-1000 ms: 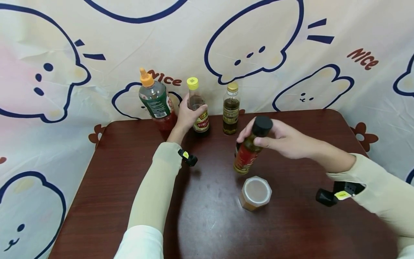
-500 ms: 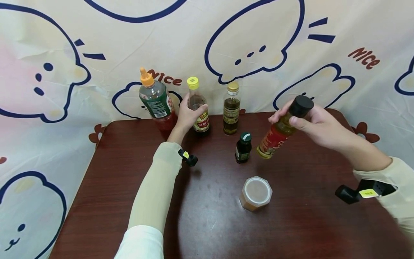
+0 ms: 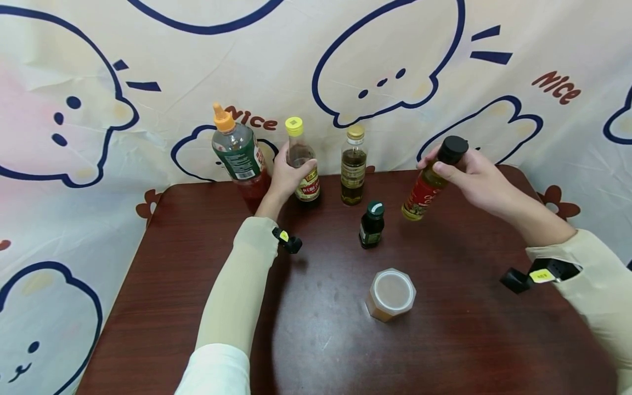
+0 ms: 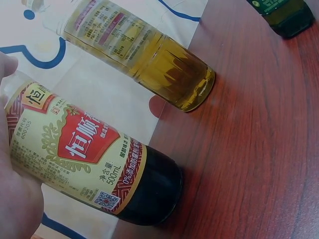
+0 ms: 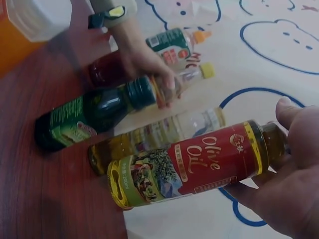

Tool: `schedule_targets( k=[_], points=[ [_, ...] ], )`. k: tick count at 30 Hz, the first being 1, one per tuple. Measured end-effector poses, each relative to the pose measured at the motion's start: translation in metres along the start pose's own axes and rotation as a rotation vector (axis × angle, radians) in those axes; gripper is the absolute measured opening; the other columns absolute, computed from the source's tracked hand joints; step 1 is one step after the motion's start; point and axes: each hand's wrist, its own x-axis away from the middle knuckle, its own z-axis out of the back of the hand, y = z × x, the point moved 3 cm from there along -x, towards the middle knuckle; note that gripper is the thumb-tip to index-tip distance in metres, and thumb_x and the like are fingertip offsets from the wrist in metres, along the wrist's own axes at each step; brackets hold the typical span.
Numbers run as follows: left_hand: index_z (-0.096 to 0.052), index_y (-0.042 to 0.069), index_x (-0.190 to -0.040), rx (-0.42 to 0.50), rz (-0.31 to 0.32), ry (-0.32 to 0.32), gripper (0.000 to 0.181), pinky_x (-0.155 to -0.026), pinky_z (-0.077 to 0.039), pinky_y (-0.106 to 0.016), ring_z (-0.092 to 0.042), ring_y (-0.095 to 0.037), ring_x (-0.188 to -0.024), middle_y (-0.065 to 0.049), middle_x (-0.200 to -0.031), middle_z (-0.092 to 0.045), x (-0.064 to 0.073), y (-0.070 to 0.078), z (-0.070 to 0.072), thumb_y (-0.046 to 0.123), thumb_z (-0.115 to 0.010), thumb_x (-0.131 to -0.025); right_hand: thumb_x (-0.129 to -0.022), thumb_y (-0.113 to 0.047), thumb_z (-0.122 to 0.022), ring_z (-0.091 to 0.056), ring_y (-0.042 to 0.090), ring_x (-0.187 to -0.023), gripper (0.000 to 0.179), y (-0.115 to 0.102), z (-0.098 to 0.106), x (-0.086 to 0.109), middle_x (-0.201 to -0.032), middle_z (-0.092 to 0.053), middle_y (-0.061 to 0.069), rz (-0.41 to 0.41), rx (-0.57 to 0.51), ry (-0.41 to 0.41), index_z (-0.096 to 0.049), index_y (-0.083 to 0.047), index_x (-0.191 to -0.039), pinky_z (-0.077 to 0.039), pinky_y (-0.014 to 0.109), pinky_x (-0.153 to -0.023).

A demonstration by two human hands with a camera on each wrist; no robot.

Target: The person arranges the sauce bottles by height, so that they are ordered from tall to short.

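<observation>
My left hand (image 3: 288, 174) grips a vinegar bottle (image 3: 307, 186) with a yellow cap, standing near the table's back edge. In the left wrist view its cream and red label faces the camera. A tilted olive oil bottle (image 3: 423, 192) with a black cap is held near its neck by my right hand (image 3: 476, 178), at the back right. The right wrist view shows the red "Olive Oil" label on that bottle. Left of it stands a small dark bottle (image 3: 371, 226) with a green cap. Between the two hands is a gold-capped bottle (image 3: 353, 173) of dark yellow liquid.
A red sauce bottle (image 3: 242, 156) with an orange nozzle stands just left of my left hand. Toward the front is a jar (image 3: 391, 295) with a whitish lid. A patterned cloth (image 3: 395, 33) hangs behind the brown table (image 3: 316, 351).
My right hand has carried the olive oil bottle rightward and toward the back, uncovering the small green-capped bottle. My left hand has stayed on the vinegar bottle.
</observation>
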Motion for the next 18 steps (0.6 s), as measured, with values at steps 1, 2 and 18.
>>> schedule_targets(
  k=[1, 2, 18],
  points=[
    [-0.053, 0.001, -0.133, -0.002, 0.003, 0.001, 0.051, -0.100, -0.048, -0.036, -0.059, -0.024, -0.114, -0.015, -0.123, -0.062, 0.000, 0.000, 0.000, 0.010, -0.077, -0.088, -0.108, -0.020, -0.049, -0.056, 0.017, -0.122, 0.027, 0.002, 0.000, -0.003, -0.125, -0.063, 0.010, -0.015, 0.004, 0.004, -0.054, -0.004, -0.129, -0.046, 0.022, -0.098],
    [-0.053, 0.001, -0.133, -0.001, 0.003, 0.002, 0.051, -0.100, -0.048, -0.037, -0.059, -0.024, -0.114, -0.015, -0.124, -0.062, 0.000, 0.000, 0.000, 0.010, -0.077, -0.088, -0.108, -0.022, -0.050, -0.056, 0.017, -0.121, 0.028, 0.005, 0.000, -0.005, -0.126, -0.062, 0.009, -0.030, 0.014, 0.008, -0.055, -0.005, -0.130, -0.046, 0.024, -0.098],
    [-0.052, 0.005, -0.138, 0.013, 0.045, -0.012, 0.055, -0.102, -0.047, -0.040, -0.057, -0.027, -0.119, -0.014, -0.128, -0.060, 0.000, -0.001, 0.001, 0.012, -0.077, -0.089, -0.108, -0.030, -0.048, -0.056, 0.017, -0.120, 0.036, 0.051, -0.008, -0.052, -0.126, -0.064, 0.008, -0.104, -0.012, 0.038, -0.054, -0.002, -0.130, -0.042, 0.043, -0.109]
  ],
)
